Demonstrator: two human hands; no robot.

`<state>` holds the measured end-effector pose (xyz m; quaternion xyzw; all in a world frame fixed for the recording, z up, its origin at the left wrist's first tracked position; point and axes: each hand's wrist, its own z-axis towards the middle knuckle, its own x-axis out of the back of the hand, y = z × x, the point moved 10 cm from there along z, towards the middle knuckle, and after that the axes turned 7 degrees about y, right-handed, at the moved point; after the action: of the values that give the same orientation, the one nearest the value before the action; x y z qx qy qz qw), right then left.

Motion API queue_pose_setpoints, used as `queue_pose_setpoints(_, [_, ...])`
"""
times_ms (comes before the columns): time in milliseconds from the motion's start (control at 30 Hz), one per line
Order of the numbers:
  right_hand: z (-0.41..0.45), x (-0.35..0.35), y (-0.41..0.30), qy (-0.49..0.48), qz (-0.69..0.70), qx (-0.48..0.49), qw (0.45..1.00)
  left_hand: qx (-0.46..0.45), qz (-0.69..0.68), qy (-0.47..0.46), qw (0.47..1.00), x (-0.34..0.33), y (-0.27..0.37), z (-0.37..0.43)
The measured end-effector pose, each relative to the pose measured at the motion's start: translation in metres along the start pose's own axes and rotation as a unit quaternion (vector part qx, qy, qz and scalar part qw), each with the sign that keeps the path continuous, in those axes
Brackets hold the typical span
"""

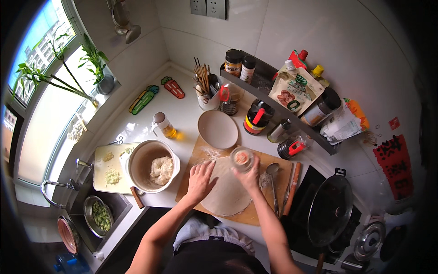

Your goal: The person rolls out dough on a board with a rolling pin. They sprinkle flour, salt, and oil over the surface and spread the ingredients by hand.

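A large flat sheet of rolled dough (226,191) lies on a wooden board (253,217) before me. My right hand (249,173) grips a small clear container (242,158) with orange-pink contents above the dough's upper right part. My left hand (202,181) hovers over or rests on the dough's left side, holding nothing, fingers slightly apart; contact is unclear. Beyond the board's back edge sits an empty pale bowl (218,129). A metal spoon (273,185) lies on the board's right side, near a patch of flour. At the right edge is a wooden rolling pin (293,188).
Left of the board stands a pot (131,164) holding dough (162,170). Further left is a cutting board (99,171) with chopped bits. An oil bottle (164,125), a utensil holder (209,99) and seasoning jars stand behind. A lidded pan (330,210) is at right.
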<state>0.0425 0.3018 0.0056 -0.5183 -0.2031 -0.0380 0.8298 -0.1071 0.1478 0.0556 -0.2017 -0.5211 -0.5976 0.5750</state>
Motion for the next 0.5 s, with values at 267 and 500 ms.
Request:
queue_pose_setpoints(267, [-0.077,-0.037,-0.084,-0.224,-0.021,0.182,0.957,-0.128,-0.007,-0.119,0.985,0.031,0.019,-0.03])
queue_pose_setpoints(500, [-0.108,-0.063,-0.101,-0.254,0.01,0.18,0.95,0.235,-0.116,-0.057,0.963,0.063,-0.078,-0.106])
